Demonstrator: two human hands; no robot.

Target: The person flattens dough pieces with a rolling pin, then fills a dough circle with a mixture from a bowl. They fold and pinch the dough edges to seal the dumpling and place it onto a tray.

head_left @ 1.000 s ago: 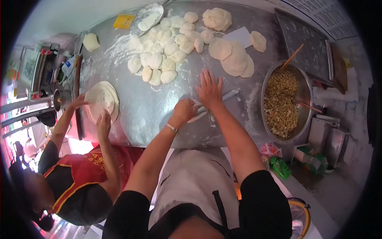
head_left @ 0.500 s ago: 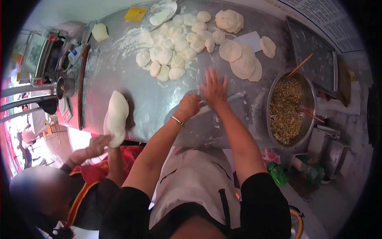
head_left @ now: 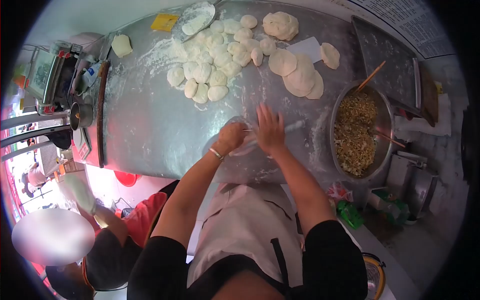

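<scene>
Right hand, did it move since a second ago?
Yes. The right hand has slid back toward the near edge of the table, farther from the pile of dough balls.

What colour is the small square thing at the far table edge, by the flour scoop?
The square thing is yellow, seen best in the head view.

The right hand (head_left: 270, 131) hides the middle of the blurred rolling pin (head_left: 295, 125). With the left hand (head_left: 231, 137) it covers most of the flattened dough (head_left: 243, 149). Print on the far-right sheet (head_left: 400, 17) is too small to read.
</scene>
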